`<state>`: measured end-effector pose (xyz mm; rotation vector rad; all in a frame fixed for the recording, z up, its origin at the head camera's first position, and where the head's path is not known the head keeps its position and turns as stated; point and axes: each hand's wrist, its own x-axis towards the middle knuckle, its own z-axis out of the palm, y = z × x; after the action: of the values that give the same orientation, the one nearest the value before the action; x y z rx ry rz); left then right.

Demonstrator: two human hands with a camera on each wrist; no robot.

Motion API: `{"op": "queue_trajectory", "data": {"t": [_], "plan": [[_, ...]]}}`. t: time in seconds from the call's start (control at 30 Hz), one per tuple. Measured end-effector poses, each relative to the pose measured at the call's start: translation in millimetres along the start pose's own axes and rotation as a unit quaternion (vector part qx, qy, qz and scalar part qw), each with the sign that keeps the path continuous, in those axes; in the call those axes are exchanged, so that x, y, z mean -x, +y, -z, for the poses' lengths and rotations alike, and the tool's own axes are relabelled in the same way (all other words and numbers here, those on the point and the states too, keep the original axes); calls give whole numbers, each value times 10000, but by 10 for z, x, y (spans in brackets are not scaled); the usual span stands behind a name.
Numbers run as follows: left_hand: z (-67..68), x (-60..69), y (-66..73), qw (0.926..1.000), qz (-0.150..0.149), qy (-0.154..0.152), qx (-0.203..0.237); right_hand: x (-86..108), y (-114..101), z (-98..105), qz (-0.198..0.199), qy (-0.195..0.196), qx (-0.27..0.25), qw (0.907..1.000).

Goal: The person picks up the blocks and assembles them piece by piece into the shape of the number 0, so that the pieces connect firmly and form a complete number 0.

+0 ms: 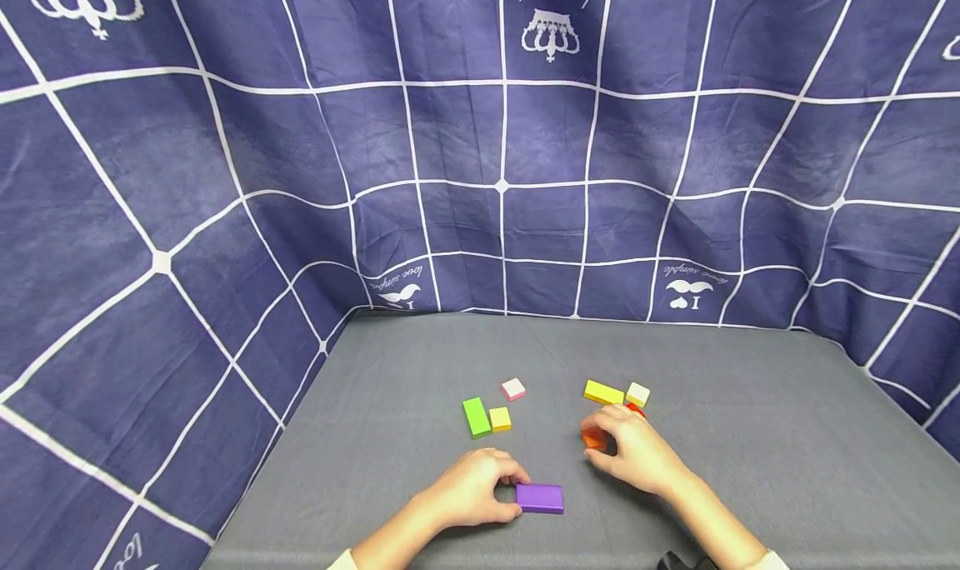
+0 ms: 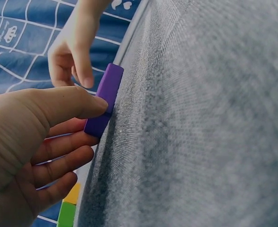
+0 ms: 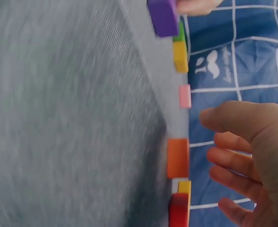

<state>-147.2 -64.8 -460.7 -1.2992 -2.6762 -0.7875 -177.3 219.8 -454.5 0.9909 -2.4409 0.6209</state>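
A purple block lies flat near the table's front edge, its left end between the thumb and fingers of my left hand; the left wrist view shows the thumb on the purple block. My right hand is at an orange block, fingers bent over it in the head view. In the right wrist view a gap shows between the right hand and the orange block. A red block is partly hidden behind the right hand.
Beyond the left hand lie a green block, a small yellow-orange block and a pink block. A long yellow block and a pale yellow block lie beyond the right hand. A blue checked cloth hangs behind the grey table.
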Motion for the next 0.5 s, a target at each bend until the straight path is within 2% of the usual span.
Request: {"op": "queue_trajectory", "data": {"t": [0.1,0.3,0.5], "plan": [[-1,2,3,10000,10,-11,12,2,55,-9,-58,27,302,9995],[-3,0,-1,10000,50,-43,44,31,109,-44,-324,-157,522,9980],[-9,-3,-9,10000,3,-30,71,48,141,-64,-324,-216,663,9970]]}}
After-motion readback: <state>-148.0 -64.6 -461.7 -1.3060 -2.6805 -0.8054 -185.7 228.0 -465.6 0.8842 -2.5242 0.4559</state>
